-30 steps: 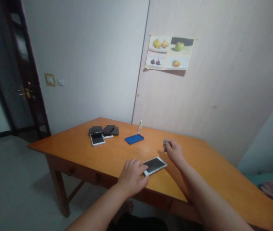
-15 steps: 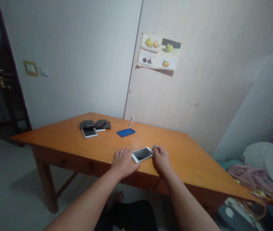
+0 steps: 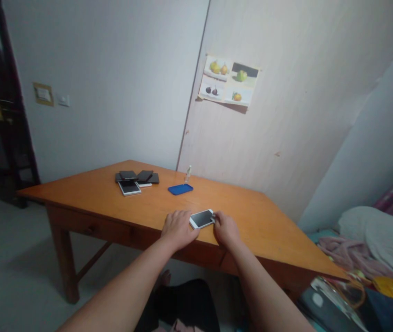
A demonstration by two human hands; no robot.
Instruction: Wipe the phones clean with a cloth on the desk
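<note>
A white smartphone (image 3: pixel 202 219) with a dark screen lies face up at the table's front edge. My left hand (image 3: pixel 179 228) grips its left end, thumb along the near side and fingers over the far side. At the phone's right end, my right hand (image 3: pixel 227 228) is closed, pressing a small crumpled grey cloth (image 3: pixel 213 216) against the screen. Most of that cloth is hidden by the fingers. Behind the phone lies a blue phone case (image 3: pixel 180 189), and a small clear bottle (image 3: pixel 188 174) stands just beyond it.
Several dark and white phones or tablets (image 3: pixel 129 186) are piled at the back left of the wooden table (image 3: pixel 89 193). Fruit pictures (image 3: pixel 229 83) hang on the wall. To the right are bedding (image 3: pixel 379 240) and a bag (image 3: pixel 331 304) at a lower level.
My right hand has moved a little to the left, bringing the cloth further onto the phone's right end. The left hand keeps its hold. The camera view has shifted slightly.
</note>
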